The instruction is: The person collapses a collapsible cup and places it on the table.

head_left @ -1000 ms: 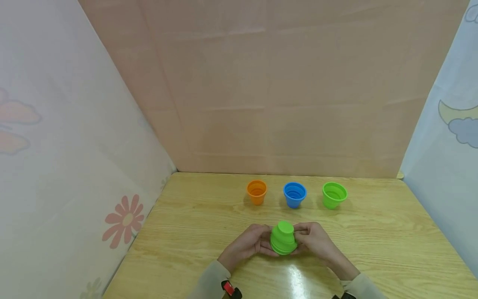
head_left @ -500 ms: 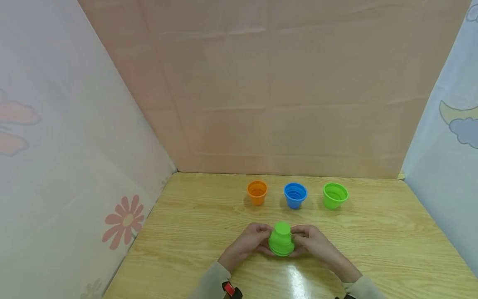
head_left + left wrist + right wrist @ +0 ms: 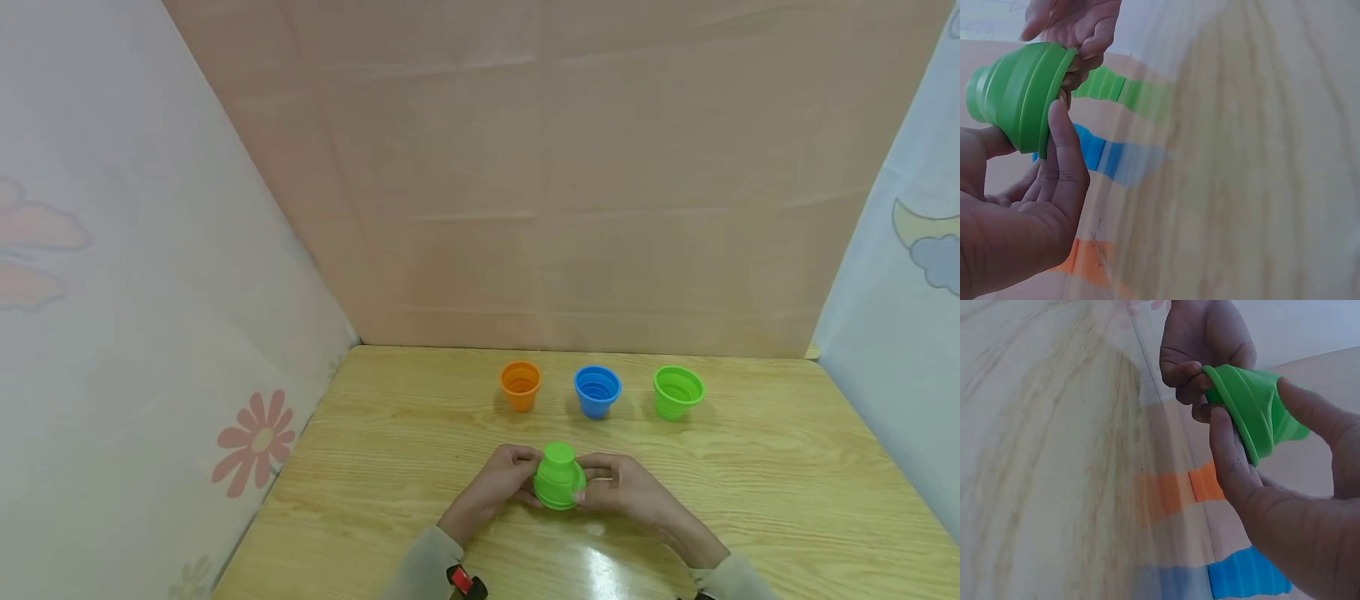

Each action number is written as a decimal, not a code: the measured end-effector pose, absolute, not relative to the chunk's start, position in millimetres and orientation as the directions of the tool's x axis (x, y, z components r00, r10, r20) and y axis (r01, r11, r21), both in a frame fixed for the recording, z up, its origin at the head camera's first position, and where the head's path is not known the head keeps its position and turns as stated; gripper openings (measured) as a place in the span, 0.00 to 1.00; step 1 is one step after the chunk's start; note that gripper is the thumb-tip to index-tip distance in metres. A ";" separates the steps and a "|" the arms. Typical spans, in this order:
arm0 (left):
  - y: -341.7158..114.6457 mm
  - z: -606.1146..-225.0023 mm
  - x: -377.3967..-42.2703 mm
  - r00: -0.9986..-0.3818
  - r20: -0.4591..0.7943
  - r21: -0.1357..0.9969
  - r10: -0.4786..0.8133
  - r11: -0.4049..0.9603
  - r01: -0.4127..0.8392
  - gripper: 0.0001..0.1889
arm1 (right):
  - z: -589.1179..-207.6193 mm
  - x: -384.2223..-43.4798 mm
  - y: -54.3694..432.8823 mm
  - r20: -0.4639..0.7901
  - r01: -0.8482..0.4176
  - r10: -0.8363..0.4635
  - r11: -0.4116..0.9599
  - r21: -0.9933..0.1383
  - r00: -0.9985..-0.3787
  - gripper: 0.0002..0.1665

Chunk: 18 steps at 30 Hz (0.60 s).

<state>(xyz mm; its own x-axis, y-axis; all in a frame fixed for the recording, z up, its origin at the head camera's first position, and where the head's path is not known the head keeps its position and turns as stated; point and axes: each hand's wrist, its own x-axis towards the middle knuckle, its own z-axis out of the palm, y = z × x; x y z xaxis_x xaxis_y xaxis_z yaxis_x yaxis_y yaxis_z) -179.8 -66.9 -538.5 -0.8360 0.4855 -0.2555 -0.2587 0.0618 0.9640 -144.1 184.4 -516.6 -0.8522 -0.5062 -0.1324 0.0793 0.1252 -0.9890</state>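
Upside down between both hands is a green collapsible cup [image 3: 558,477], its small base upward and its wide rim below. My left hand [image 3: 497,486] grips the cup's left side, thumb on the wall and fingers under the rim, as the left wrist view shows. On the other side my right hand [image 3: 626,490] holds it, fingertips at the rim and thumb near the lower wall. In the right wrist view the green wall [image 3: 1250,403] looks creased near the thumb. The cup is held above the wooden table [image 3: 390,467]. Its inside is hidden.
Three upright cups stand in a row behind the hands: orange [image 3: 521,386], blue [image 3: 597,391] and a second green cup [image 3: 678,392]. A beige backdrop [image 3: 570,183] rises behind the table, with pale printed sheets [image 3: 150,250] at both sides.
The green cup has shifted slightly left in the hands. My right thumb has moved down towards the rim, and its fingers have spread a little. The three standing cups have stayed put.
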 end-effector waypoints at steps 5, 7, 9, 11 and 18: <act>-63.9 -537.8 -179.4 -0.849 -0.244 0.968 0.468 0.060 -0.245 0.14 | -517.2 -144.1 183.6 -0.146 0.094 -0.477 0.131 -0.987 -0.867 0.36; -62.9 -537.8 -179.5 -0.852 -0.243 0.968 0.464 0.055 -0.246 0.14 | -517.0 -144.0 183.0 -0.155 0.109 -0.468 0.125 -0.986 -0.870 0.36; -61.7 -537.4 -179.3 -0.855 -0.239 0.968 0.461 0.049 -0.245 0.14 | -516.3 -143.8 182.6 -0.167 0.122 -0.454 0.127 -0.984 -0.875 0.38; -60.2 -535.9 -179.0 -0.861 -0.232 0.971 0.453 0.049 -0.235 0.14 | -514.8 -143.3 181.5 -0.176 0.128 -0.435 0.138 -0.982 -0.883 0.39; -55.4 -527.9 -177.7 -0.879 -0.210 0.977 0.428 0.054 -0.207 0.14 | -509.7 -146.2 177.0 -0.178 0.110 -0.365 0.200 -0.974 -0.914 0.40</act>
